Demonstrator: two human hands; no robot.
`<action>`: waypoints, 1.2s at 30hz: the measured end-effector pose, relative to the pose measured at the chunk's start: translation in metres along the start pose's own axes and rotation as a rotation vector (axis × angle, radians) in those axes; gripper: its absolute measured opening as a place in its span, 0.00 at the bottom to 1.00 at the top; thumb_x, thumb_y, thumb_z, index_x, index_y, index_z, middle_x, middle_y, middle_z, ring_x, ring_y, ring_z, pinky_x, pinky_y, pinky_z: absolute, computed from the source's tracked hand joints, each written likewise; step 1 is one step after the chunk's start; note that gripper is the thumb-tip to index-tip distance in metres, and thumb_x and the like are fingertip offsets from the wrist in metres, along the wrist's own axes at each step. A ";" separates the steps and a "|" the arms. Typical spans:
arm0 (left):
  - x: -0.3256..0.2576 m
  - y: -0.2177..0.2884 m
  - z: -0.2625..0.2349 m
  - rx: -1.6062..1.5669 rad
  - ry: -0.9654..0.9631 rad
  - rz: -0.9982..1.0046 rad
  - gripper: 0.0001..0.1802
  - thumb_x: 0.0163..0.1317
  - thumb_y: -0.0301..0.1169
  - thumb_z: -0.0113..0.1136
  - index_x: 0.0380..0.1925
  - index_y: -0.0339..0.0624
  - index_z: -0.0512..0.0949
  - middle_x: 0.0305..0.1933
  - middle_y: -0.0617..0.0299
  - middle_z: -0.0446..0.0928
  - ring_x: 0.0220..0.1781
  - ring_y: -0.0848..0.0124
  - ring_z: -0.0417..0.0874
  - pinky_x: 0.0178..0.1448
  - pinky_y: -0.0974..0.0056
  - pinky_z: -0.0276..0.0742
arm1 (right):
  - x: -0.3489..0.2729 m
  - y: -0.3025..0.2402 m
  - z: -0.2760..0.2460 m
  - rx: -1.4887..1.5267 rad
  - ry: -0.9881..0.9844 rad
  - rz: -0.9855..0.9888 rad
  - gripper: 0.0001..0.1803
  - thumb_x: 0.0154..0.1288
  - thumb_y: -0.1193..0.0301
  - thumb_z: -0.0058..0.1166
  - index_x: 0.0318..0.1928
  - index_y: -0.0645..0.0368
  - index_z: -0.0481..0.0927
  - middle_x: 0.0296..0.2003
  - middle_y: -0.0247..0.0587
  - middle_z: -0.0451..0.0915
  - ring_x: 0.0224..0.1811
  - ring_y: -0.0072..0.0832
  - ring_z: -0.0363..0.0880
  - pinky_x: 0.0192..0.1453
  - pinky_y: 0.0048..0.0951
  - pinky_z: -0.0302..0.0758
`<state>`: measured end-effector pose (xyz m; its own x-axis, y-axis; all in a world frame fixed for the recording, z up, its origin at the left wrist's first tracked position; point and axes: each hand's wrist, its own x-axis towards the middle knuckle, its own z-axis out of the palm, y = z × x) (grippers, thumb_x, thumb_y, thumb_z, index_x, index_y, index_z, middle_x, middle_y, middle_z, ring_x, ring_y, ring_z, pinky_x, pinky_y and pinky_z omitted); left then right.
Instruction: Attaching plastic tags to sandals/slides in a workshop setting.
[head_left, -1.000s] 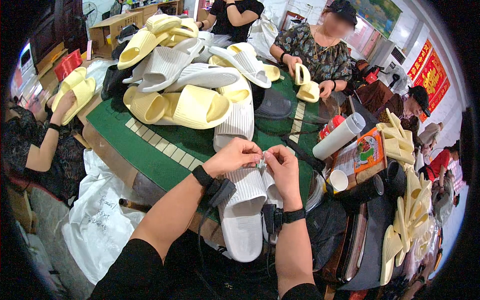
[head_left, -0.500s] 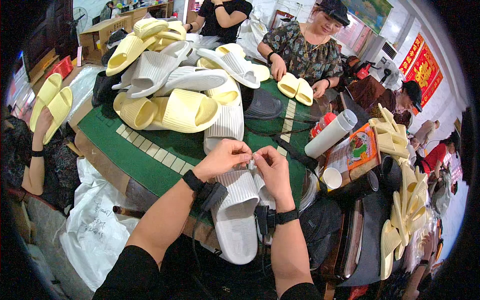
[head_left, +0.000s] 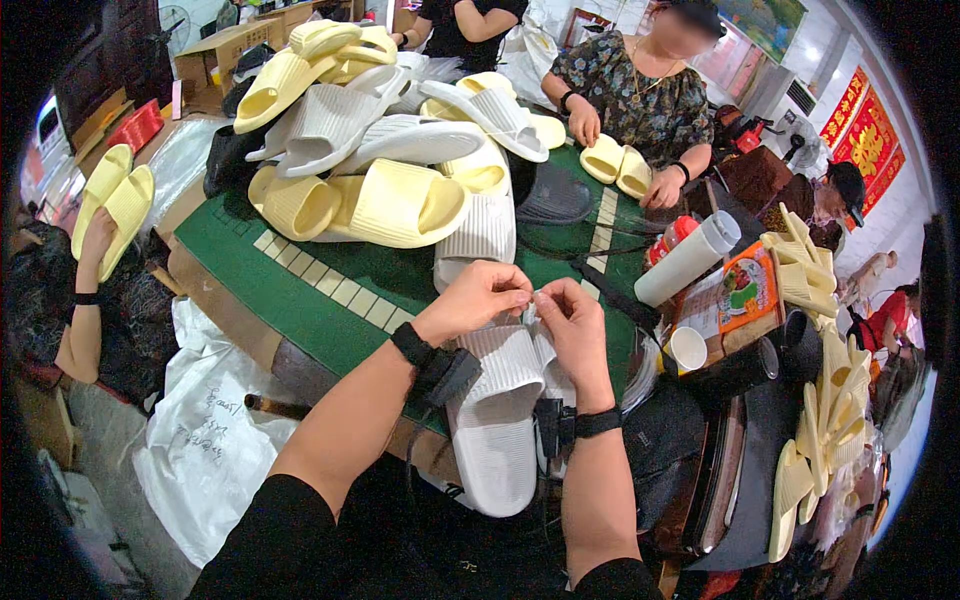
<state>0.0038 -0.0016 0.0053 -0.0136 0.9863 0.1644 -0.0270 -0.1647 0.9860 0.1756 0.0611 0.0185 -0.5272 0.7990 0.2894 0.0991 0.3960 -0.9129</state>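
Note:
My left hand and my right hand meet fingertip to fingertip at the middle of the table. Both are closed in a pinch, and whatever lies between the fingers is too small to make out. Just below them a light grey slipper rests at the table's near edge, toe end up under my hands. A second grey slipper lies alongside, partly covered by my right hand and wrist. Beyond my fingers stands another ribbed grey slipper, at the foot of a heap. Black bands with small boxes circle both my wrists.
Yellow slippers and grey ones pile up on the green mat. To the right stand a white bottle, a paper cup and an orange-printed box. Co-workers' hands hold yellow slippers at far right and left.
The whole scene has shifted slightly right and up in the view. My hands keep the same fingertip pinch above the grey slippers.

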 end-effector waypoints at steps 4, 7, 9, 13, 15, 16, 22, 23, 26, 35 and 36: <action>0.000 -0.002 -0.003 0.049 0.023 -0.015 0.06 0.68 0.29 0.58 0.36 0.37 0.80 0.32 0.67 0.80 0.33 0.81 0.77 0.36 0.74 0.71 | 0.001 -0.004 -0.001 0.098 -0.019 0.064 0.05 0.67 0.73 0.58 0.36 0.62 0.79 0.23 0.27 0.75 0.23 0.13 0.67 0.25 0.19 0.63; -0.001 -0.001 -0.005 0.026 0.026 -0.007 0.06 0.69 0.29 0.57 0.37 0.38 0.79 0.33 0.68 0.79 0.34 0.80 0.77 0.37 0.73 0.72 | 0.003 -0.002 -0.006 0.274 0.064 0.072 0.05 0.68 0.73 0.57 0.36 0.61 0.79 0.23 0.27 0.75 0.24 0.14 0.69 0.27 0.19 0.64; -0.001 -0.001 -0.007 0.006 0.045 -0.021 0.06 0.70 0.29 0.56 0.37 0.38 0.78 0.33 0.68 0.79 0.35 0.80 0.77 0.37 0.73 0.72 | 0.006 0.001 -0.010 0.488 0.178 0.002 0.04 0.68 0.73 0.56 0.35 0.60 0.78 0.25 0.29 0.75 0.26 0.17 0.71 0.30 0.19 0.66; 0.000 0.002 -0.005 0.051 -0.020 0.022 0.07 0.70 0.30 0.56 0.43 0.38 0.76 0.36 0.67 0.79 0.36 0.80 0.77 0.39 0.72 0.73 | 0.009 -0.001 -0.017 0.648 0.300 -0.114 0.04 0.71 0.73 0.54 0.37 0.59 0.75 0.28 0.31 0.75 0.29 0.19 0.70 0.35 0.20 0.67; -0.002 0.005 -0.002 0.115 -0.117 0.075 0.19 0.68 0.36 0.61 0.53 0.38 0.73 0.41 0.61 0.79 0.40 0.74 0.80 0.42 0.67 0.76 | 0.011 -0.007 -0.022 0.689 0.359 -0.125 0.04 0.72 0.74 0.53 0.37 0.59 0.74 0.28 0.31 0.74 0.29 0.20 0.70 0.35 0.21 0.67; -0.004 0.005 0.000 0.115 -0.116 0.076 0.19 0.68 0.36 0.61 0.53 0.38 0.73 0.41 0.61 0.79 0.40 0.74 0.80 0.42 0.67 0.76 | 0.011 -0.011 -0.024 0.710 0.385 -0.136 0.04 0.72 0.74 0.53 0.37 0.59 0.74 0.29 0.32 0.74 0.29 0.20 0.70 0.35 0.21 0.68; -0.020 0.018 0.014 0.822 -0.289 0.275 0.45 0.57 0.53 0.67 0.69 0.44 0.63 0.53 0.43 0.74 0.57 0.47 0.74 0.64 0.51 0.68 | -0.032 -0.107 -0.045 0.424 0.623 -0.562 0.03 0.71 0.75 0.52 0.38 0.60 0.73 0.29 0.36 0.75 0.29 0.22 0.71 0.35 0.21 0.68; -0.022 0.018 0.018 0.898 -0.323 0.238 0.46 0.56 0.57 0.65 0.70 0.46 0.62 0.55 0.43 0.72 0.60 0.47 0.71 0.66 0.49 0.66 | -0.047 -0.126 -0.052 0.291 0.695 -0.632 0.05 0.72 0.73 0.51 0.37 0.60 0.71 0.27 0.37 0.74 0.28 0.23 0.70 0.33 0.22 0.66; -0.025 0.031 0.038 1.062 -0.361 0.171 0.45 0.57 0.59 0.63 0.69 0.49 0.62 0.54 0.42 0.72 0.60 0.44 0.69 0.64 0.47 0.67 | -0.101 -0.160 -0.088 0.140 0.482 -0.918 0.08 0.76 0.69 0.46 0.38 0.60 0.71 0.32 0.40 0.74 0.33 0.24 0.70 0.37 0.22 0.68; -0.028 0.032 0.073 1.191 -0.216 -0.109 0.43 0.56 0.58 0.63 0.70 0.60 0.61 0.60 0.37 0.71 0.62 0.39 0.70 0.63 0.36 0.64 | -0.224 -0.198 -0.148 -0.137 0.941 -1.096 0.13 0.78 0.62 0.44 0.41 0.61 0.65 0.21 0.37 0.66 0.19 0.23 0.58 0.25 0.25 0.56; -0.031 0.028 0.072 1.200 -0.183 -0.129 0.43 0.56 0.58 0.63 0.70 0.60 0.61 0.60 0.37 0.71 0.62 0.39 0.70 0.63 0.36 0.64 | -0.232 -0.198 -0.153 -0.103 0.965 -1.083 0.13 0.78 0.63 0.44 0.40 0.61 0.66 0.21 0.37 0.65 0.19 0.23 0.57 0.25 0.25 0.56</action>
<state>0.0757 -0.0358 0.0297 0.0651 0.9974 -0.0303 0.9235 -0.0487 0.3804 0.4076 -0.1330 0.1761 0.3754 0.0640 0.9246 0.1099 0.9875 -0.1129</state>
